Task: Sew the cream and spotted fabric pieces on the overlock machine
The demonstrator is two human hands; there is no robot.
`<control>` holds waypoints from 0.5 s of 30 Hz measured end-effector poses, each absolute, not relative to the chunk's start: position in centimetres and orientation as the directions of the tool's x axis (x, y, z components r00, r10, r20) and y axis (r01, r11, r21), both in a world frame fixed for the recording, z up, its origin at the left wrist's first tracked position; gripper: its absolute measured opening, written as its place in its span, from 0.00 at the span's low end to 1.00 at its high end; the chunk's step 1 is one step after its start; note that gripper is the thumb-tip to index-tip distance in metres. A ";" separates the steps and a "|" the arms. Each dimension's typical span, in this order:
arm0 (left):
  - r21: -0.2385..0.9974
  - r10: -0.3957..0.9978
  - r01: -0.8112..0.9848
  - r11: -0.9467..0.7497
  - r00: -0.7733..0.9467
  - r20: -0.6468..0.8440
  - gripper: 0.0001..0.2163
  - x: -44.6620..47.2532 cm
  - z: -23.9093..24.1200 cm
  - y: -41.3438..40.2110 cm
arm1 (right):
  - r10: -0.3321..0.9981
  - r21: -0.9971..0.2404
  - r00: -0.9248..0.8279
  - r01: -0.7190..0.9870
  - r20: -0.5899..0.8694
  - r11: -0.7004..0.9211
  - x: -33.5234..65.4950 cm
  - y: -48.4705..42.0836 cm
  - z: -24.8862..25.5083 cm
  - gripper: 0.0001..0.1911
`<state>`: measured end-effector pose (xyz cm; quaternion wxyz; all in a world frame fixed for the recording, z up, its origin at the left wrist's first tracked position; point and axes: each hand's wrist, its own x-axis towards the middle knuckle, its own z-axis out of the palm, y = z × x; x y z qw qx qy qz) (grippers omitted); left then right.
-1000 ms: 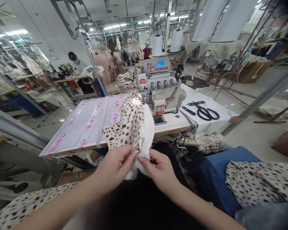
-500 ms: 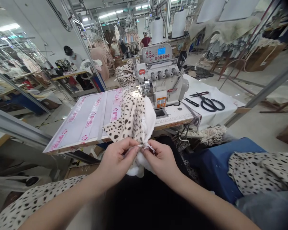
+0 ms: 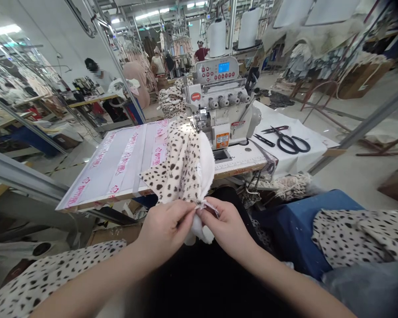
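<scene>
A leopard-spotted cream fabric piece (image 3: 181, 165) with a white fleecy lining hangs from the needle area of the white overlock sewing machine (image 3: 223, 110) down to my lap. My left hand (image 3: 164, 229) and my right hand (image 3: 225, 227) meet at its lower end. Both pinch the fabric's edge between thumb and fingers, with a small pale tag or thread end showing between them.
The machine stands on a work table (image 3: 119, 170) covered in clear sheet with pink tape. Black scissors (image 3: 290, 142) lie on a white cloth to its right. More spotted fabric lies on a blue bin (image 3: 361, 234) at right and at lower left (image 3: 36, 287). Other people work far behind.
My hands have gathered the fabric's lower end tighter and shifted slightly down; less white lining hangs below them. The view tilted a little.
</scene>
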<state>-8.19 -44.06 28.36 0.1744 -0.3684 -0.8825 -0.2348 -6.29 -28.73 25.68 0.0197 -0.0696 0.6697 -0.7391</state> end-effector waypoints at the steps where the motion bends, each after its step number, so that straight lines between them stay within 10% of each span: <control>1: 0.269 0.579 0.741 0.615 -0.656 0.485 0.04 -8.2 28.2 -44.0 | -0.167 -0.979 -0.985 -0.007 0.042 -0.202 -6.2 -28.6 25.7 0.11; 5: 0.225 0.592 0.754 0.617 -0.633 0.499 0.05 -8.3 27.8 -43.8 | -0.337 -0.816 -0.938 0.257 -0.082 -0.517 -5.9 -28.0 25.8 0.20; 10: 0.262 0.620 0.760 0.595 -0.641 0.452 0.04 -8.8 27.9 -43.7 | -0.453 -0.753 -0.885 0.372 -0.111 -0.543 -5.9 -27.4 25.6 0.31; 15: 0.296 0.623 0.774 0.559 -0.628 0.467 0.04 -9.2 28.7 -43.9 | -0.310 -0.989 -0.941 -0.110 0.136 -0.099 -7.1 -25.3 25.8 0.18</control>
